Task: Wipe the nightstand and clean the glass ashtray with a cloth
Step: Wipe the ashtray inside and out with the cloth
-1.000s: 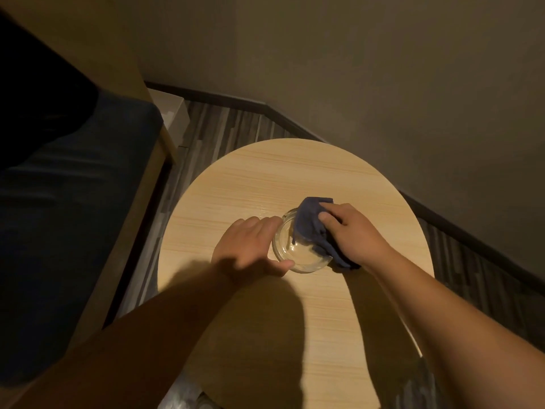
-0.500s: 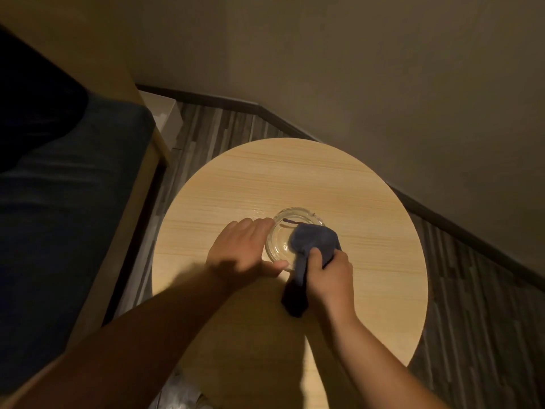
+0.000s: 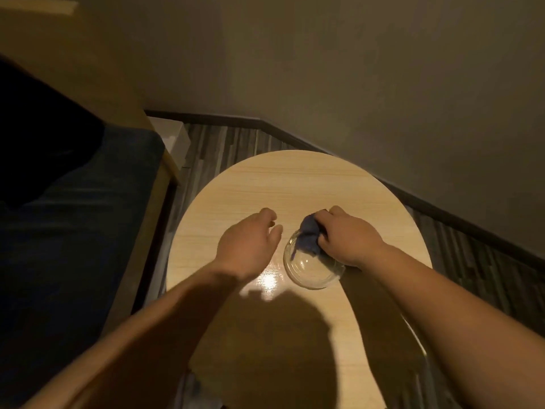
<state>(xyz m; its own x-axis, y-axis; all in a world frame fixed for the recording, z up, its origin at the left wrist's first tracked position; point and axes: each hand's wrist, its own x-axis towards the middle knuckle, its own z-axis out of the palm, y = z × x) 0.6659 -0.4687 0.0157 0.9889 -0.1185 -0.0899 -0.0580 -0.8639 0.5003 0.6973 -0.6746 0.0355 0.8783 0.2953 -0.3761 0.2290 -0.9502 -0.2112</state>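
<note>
Left hand [image 3: 247,247] now lifted off the clear round glass ashtray [image 3: 312,266], fingers loosely curled and holding nothing, just beside the rim but apart from it. Right hand [image 3: 348,238] shifted to the ashtray's far right side, clenched around the bunched dark blue cloth [image 3: 309,238], pressing it into the bowl. Ashtray tilted, near rim raised toward the camera; far rim hidden behind cloth and hand. Whether the base touches the wood: cannot tell. Resting area near the middle of the round light wooden nightstand [image 3: 289,184], bright glare spot just left of the glass, large shadow over the near half. Near edge cut off. Dark blue bed [image 3: 76,219] at left, grey striped plank floor [image 3: 224,143], dark baseboard, beige wall [image 3: 354,69].
</note>
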